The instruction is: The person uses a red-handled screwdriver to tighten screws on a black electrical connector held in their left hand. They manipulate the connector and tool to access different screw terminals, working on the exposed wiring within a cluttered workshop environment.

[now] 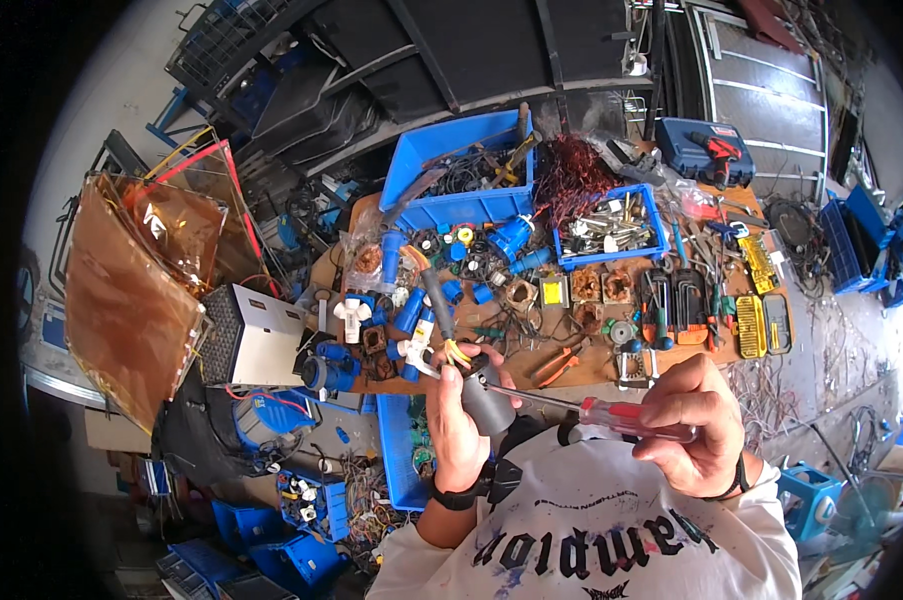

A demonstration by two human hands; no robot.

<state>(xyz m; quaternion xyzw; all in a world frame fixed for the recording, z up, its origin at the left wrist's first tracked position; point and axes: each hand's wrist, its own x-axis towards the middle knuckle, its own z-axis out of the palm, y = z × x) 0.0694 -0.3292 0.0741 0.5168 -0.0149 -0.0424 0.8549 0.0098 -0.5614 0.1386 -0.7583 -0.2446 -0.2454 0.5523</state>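
Observation:
My left hand (pixel 457 425) is wrapped around a dark grey cylinder (pixel 487 405), just in front of my body. Yellow and other thin wires (pixel 456 353) spread from a thick grey cable (pixel 436 298) at the cylinder's upper end, beside my thumb. In my right hand (pixel 700 420) is a screwdriver (pixel 612 415) with a clear and red handle. Its shaft points left, and the tip meets the cylinder's side near its upper rim. What the tip touches is too small to make out.
A wooden table (pixel 532 372) carries blue fittings, orange-handled pliers (pixel 558 364), a blue bin of cables (pixel 452 207), a blue crate of metal parts (pixel 612 255) and a yellow bit set (pixel 751 326). Brown sheets (pixel 122 300) stand at left. A blue tool case (pixel 677 155) lies far right.

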